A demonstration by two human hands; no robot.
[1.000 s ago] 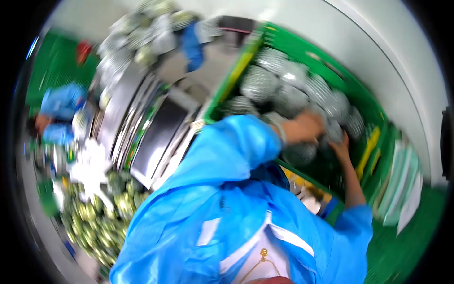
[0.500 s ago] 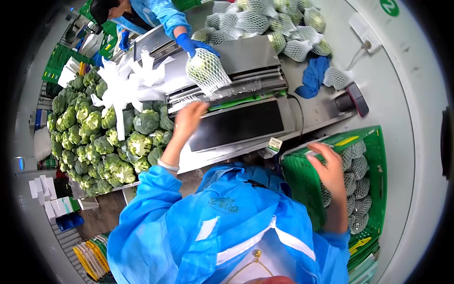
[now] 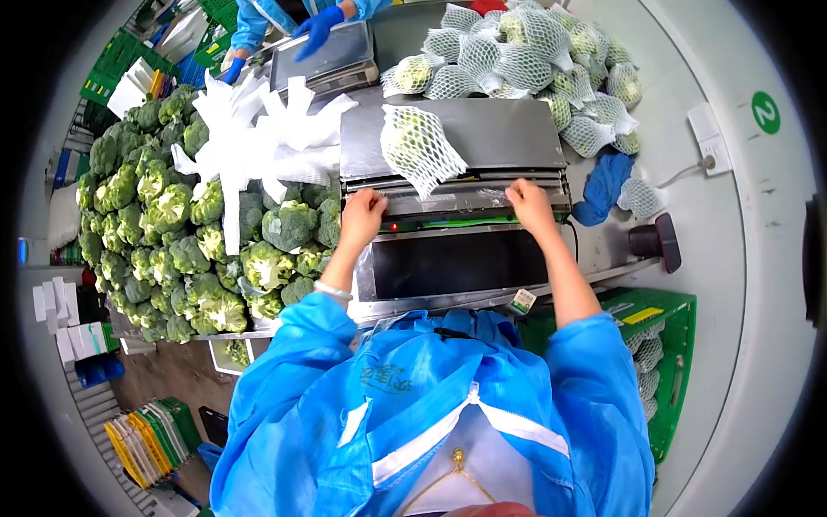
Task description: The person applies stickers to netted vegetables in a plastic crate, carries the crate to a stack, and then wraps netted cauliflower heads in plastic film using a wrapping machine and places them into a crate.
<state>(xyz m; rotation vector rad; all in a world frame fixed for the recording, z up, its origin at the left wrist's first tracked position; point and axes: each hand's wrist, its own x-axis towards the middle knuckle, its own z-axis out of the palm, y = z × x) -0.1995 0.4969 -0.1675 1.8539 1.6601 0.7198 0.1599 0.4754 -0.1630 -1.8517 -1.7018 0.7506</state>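
Note:
A tabletop film-wrapping machine [image 3: 448, 138] lies in front of me, with a grey metal top and a black plate [image 3: 457, 264] at its near side. Both my hands are at its front edge, about the black plate's width apart. My left hand [image 3: 363, 211] is closed at the left end, fingers curled in a pinch. At the right, my right hand [image 3: 530, 207] pinches likewise. Shiny, wrinkled clear plastic film [image 3: 487, 196] shows along the edge between them. Beyond it, a pale green vegetable in a white foam net [image 3: 418, 146] rests on the metal top.
Broccoli heads [image 3: 164, 224] are heaped at left, with white foam nets [image 3: 233, 138] on them. Netted vegetables [image 3: 525, 60] pile up at back right, near a blue cloth [image 3: 603, 189]. A green crate [image 3: 672, 370] stands at right. A co-worker's blue-gloved hand [image 3: 319, 33] is over a scale [image 3: 332, 56].
My right hand has moved from above the crate to the machine's front edge, and both hands have closed there. The co-worker's hand has let go of the netted vegetable and drawn back.

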